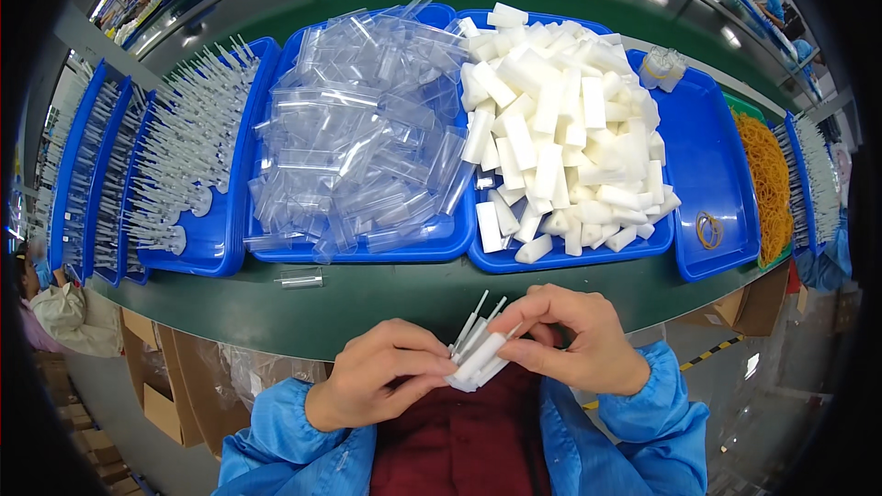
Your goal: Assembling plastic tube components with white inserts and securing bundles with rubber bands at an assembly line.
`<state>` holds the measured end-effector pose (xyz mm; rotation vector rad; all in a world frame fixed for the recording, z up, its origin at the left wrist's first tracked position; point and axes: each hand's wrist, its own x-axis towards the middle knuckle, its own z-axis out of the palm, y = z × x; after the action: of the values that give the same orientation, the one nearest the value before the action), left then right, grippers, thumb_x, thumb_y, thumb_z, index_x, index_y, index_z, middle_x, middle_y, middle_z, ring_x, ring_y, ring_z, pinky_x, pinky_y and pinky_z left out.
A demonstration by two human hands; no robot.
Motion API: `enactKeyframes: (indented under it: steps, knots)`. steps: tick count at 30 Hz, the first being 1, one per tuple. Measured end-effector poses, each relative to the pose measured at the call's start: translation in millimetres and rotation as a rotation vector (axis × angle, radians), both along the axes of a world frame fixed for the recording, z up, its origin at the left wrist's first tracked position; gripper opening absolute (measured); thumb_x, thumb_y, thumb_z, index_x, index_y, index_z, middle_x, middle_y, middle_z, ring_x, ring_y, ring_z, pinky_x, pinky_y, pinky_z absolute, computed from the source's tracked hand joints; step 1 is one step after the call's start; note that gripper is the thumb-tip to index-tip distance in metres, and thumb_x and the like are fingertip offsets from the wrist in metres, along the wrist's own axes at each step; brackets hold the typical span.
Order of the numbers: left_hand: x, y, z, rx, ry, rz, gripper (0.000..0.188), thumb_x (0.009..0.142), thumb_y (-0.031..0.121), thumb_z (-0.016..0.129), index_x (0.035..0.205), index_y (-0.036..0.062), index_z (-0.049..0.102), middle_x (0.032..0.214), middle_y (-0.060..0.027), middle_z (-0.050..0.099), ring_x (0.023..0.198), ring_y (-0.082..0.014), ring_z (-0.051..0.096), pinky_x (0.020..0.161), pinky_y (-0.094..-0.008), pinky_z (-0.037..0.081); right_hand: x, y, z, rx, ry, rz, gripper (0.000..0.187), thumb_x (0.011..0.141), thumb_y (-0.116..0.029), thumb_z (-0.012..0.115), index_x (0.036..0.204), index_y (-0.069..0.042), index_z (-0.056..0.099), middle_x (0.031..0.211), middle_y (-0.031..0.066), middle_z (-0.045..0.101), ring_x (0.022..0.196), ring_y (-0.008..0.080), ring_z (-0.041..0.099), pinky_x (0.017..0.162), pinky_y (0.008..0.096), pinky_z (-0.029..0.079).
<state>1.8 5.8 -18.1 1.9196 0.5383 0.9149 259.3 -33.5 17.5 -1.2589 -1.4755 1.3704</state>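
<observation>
- The left hand (384,372) is closed in a pinch, thumb and fingers gripping the near-left end of a small white bundle (480,360).
- The right hand (574,335) has its thumb and fingers curled against the bundle's right side, gripping it too.
- The bundle sits between the two hands, just off the near edge of the green table (395,298) — a thick white piece with thin rods, their tips pointing to the far side.
- On the table, left of the hands, lies one clear piece (301,279), near a blue tray heaped with clear plastic pieces (358,138).
- Right of that heap, white blocks (551,129) fill another blue tray.
- Farther right, a blue tray (703,161) holds a few orange bands (708,231) — many more are piled beyond its right side.
- Far left, white stemmed pieces (188,142) crowd a blue tray.
</observation>
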Motion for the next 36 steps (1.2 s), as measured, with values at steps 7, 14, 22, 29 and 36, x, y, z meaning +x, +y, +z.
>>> enactKeyframes:
  steps: [7,14,22,29,36]
  knots:
    - [8.4,1.7,-6.6,0.293,0.116,-0.021,0.039,0.072,-0.002,0.078,0.109,0.0068,0.071,0.104,-0.0071,0.066,0.089,-0.0251,0.065,0.074,-0.035,0.051,44.4,14.6,-0.8,0.71,-0.813,-0.427,0.034,0.074,0.007,0.074,0.105,-0.007,0.073,0.097,0.0057,0.067,0.079,0.0239,0.058,0.066,0.0334,0.047]
    - [17.4,1.5,-7.9,0.324,0.202,-0.036,0.035,0.074,0.0,0.075,0.109,0.006,0.071,0.105,-0.0071,0.066,0.091,-0.025,0.064,0.075,-0.036,0.049,52.2,27.3,-8.8,0.796,-0.885,-0.34,0.036,0.069,0.008,0.074,0.101,-0.01,0.072,0.1,0.0042,0.062,0.086,0.0245,0.057,0.071,0.0364,0.046]
    - [19.6,1.3,-9.5,0.351,0.235,-0.022,0.031,0.075,0.001,0.073,0.106,0.0056,0.072,0.104,-0.0063,0.066,0.09,-0.0238,0.063,0.075,-0.035,0.048,52.7,28.7,-6.0,0.78,-0.947,-0.22,0.04,0.067,0.007,0.075,0.103,-0.01,0.071,0.105,0.0038,0.063,0.09,0.0246,0.057,0.074,0.037,0.047]
    - [18.3,0.5,-8.6,0.38,0.253,-0.021,0.03,0.076,0.003,0.071,0.106,0.0069,0.073,0.104,-0.0054,0.066,0.092,-0.0225,0.064,0.075,-0.0342,0.049,18.3,13.7,-5.1,0.497,-0.302,-0.398,0.038,0.082,0.005,0.074,0.119,-0.003,0.069,0.101,0.0095,0.07,0.08,0.0163,0.065,0.07,0.0284,0.053]
    - [11.5,0.7,-5.4,0.446,0.279,-0.05,0.035,0.074,0.004,0.075,0.108,0.0096,0.073,0.105,-0.0047,0.068,0.089,-0.0229,0.064,0.072,-0.0339,0.047,-7.8,3.9,-12.8,0.104,0.056,-0.327,0.038,0.087,0.007,0.066,0.125,-0.002,0.067,0.095,0.0058,0.069,0.083,0.0089,0.067,0.073,0.0229,0.055]
